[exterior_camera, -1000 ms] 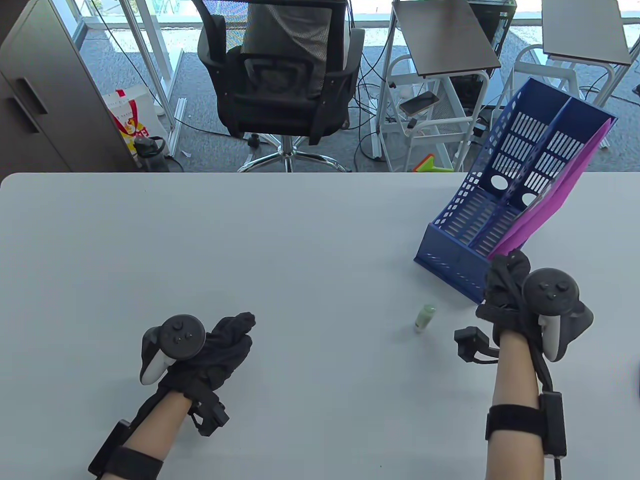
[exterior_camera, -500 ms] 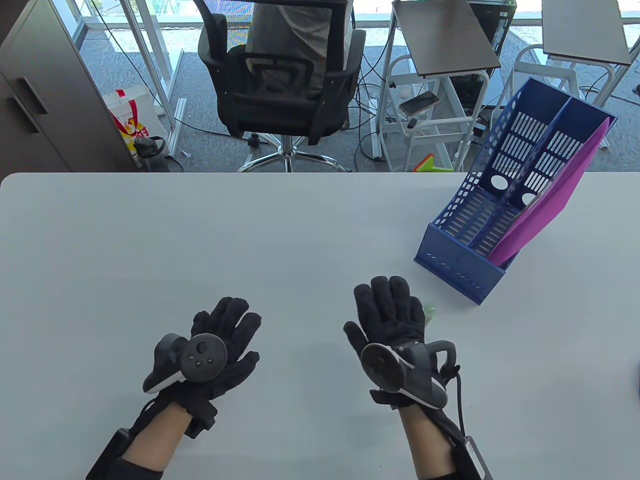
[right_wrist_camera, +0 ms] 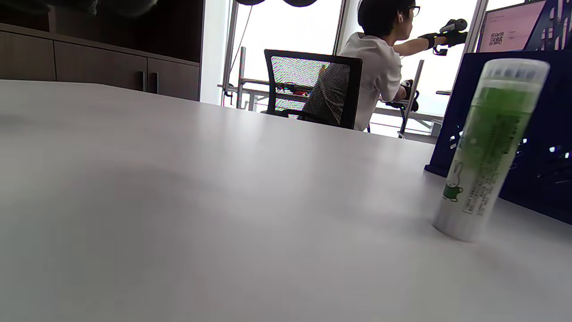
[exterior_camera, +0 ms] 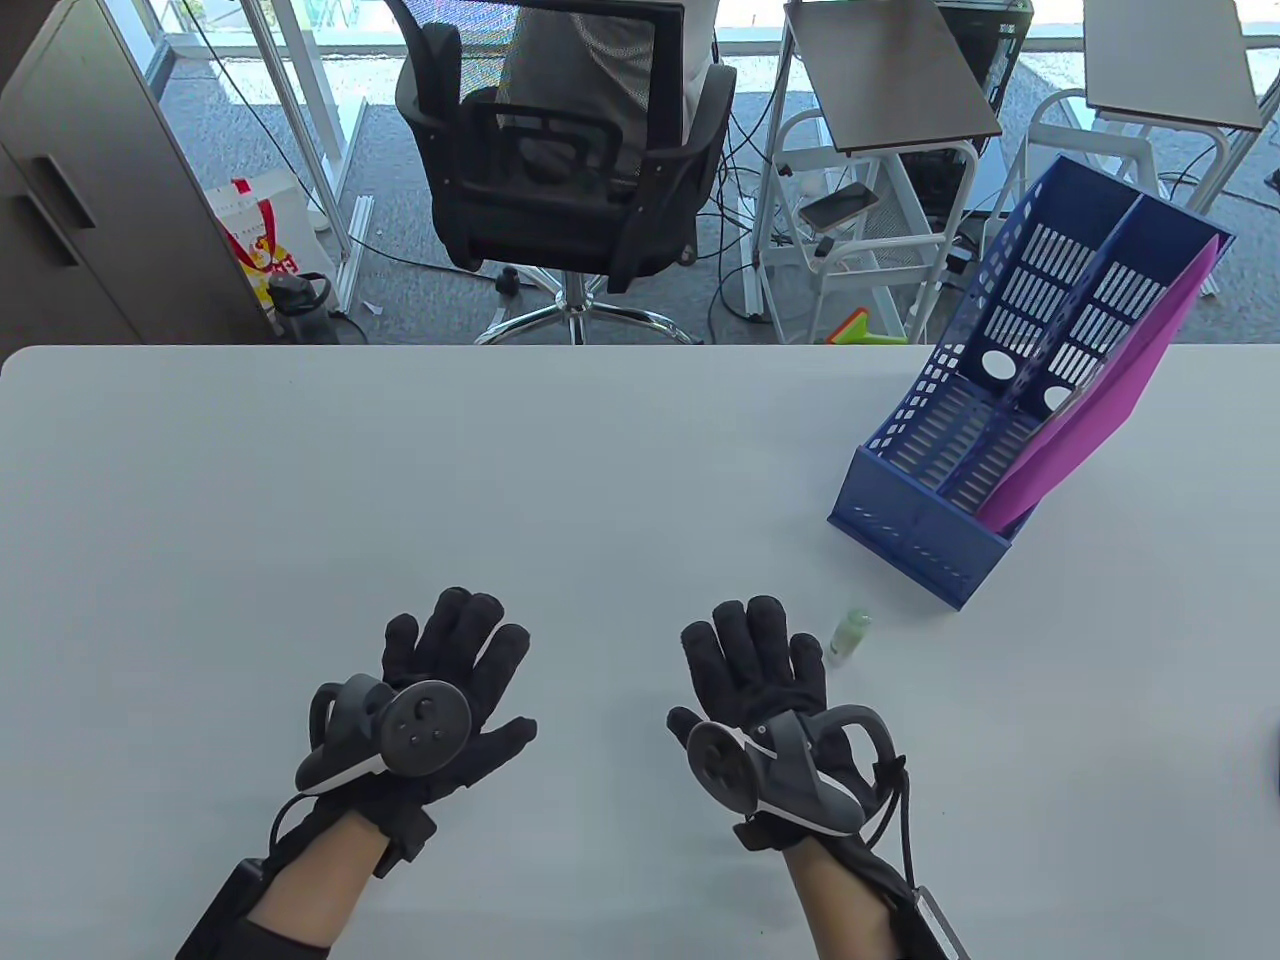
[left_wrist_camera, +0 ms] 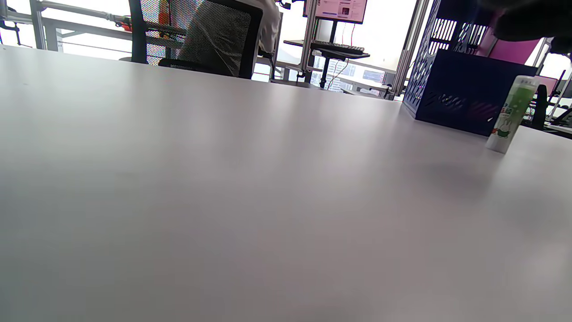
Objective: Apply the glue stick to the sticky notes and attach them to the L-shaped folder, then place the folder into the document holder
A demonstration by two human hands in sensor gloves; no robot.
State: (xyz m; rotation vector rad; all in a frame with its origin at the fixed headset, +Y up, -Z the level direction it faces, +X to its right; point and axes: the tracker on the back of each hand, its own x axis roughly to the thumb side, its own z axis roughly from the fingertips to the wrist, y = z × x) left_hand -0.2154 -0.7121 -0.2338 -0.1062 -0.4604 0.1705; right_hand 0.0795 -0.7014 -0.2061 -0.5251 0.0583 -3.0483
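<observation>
A blue two-slot document holder [exterior_camera: 955,470] stands at the table's right, with a magenta L-shaped folder [exterior_camera: 1110,400] leaning inside its right slot. A green glue stick [exterior_camera: 849,634] stands upright on the table in front of the holder, also seen as the glue stick [right_wrist_camera: 489,147] and the glue stick [left_wrist_camera: 513,112] in the wrist views. My left hand [exterior_camera: 455,665] and my right hand [exterior_camera: 755,660] lie flat on the table near the front edge, fingers spread, holding nothing. The right hand is just left of the glue stick, apart from it. No sticky notes are in view.
The white table [exterior_camera: 400,480] spreads wide to the left and centre. Behind its far edge stand a black office chair [exterior_camera: 570,150], a wire cart [exterior_camera: 860,230] and side tables. A person [right_wrist_camera: 380,71] sits at another desk in the right wrist view.
My right hand has let go of the folder at the holder and swung left, then back toward me, to lie flat. My left hand turned palm down and spread its fingers.
</observation>
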